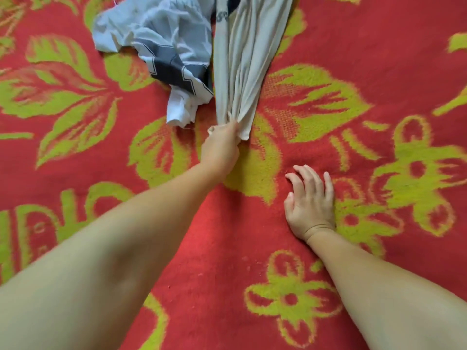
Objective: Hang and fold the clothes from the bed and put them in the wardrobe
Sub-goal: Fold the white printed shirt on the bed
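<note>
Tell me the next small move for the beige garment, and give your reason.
Probably draw the beige garment toward you onto the bare blanket. The left hand grips its bunched end, it lies stretched beside the grey patterned cloth, and the right hand rests flat, free to help spread it.

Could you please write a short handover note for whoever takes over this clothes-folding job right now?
Left hand grips the bunched end of the beige garment, which stretches away across the red and green blanket.
Right hand rests open on the blanket, holding nothing.
The crumpled grey and white patterned garment lies just left of the beige one.
Done: nothing folded or hung in view.
Left: fold or hang both garments and put them away; the wardrobe is out of view.
</note>
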Action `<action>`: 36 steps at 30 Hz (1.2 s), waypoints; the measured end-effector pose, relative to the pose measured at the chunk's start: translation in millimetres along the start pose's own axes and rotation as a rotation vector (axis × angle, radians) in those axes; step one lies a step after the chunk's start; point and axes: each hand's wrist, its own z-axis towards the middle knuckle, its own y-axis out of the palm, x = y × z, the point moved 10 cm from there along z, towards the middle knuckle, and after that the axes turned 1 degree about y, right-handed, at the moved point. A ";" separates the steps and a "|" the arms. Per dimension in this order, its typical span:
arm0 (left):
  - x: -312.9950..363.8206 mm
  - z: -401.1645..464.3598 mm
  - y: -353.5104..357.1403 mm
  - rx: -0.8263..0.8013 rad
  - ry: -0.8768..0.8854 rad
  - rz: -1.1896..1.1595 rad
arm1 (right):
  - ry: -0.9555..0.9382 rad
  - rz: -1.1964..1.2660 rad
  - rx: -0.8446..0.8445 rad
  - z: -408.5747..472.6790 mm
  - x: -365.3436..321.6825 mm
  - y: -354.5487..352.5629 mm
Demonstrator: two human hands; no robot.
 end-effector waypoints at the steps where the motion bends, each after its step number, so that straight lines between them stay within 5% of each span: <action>1: -6.7 -24.1 7.8 -0.026 -0.013 -0.027 | 0.003 0.004 -0.006 0.4 0.1 0.6; 5: -38.4 -130.8 38.7 -0.169 -0.086 -0.078 | 0.037 0.034 -0.085 1.6 2.9 5.2; 8: -59.2 -207.3 47.4 -0.341 -0.106 -0.078 | 0.095 -0.024 -0.318 -5.2 -1.7 13.1; 13: -46.6 -260.2 -61.1 -0.117 -0.126 -0.331 | -0.151 -0.064 -0.674 -55.0 -84.2 -27.5; 21: 36.5 -295.4 -335.0 0.225 0.238 -0.729 | -0.105 0.418 -0.367 8.1 -229.0 -236.2; 27: -23.4 -305.0 -476.6 0.587 0.111 -0.972 | -0.126 0.704 -0.184 68.3 -307.3 -420.8; 31: -41.3 -309.5 -482.6 0.524 0.058 -0.992 | -0.205 0.846 -0.184 61.1 -359.8 -511.3; 36: -14.7 -321.0 -408.9 0.139 0.089 -0.910 | -0.311 0.923 -0.118 31.8 -396.5 -601.1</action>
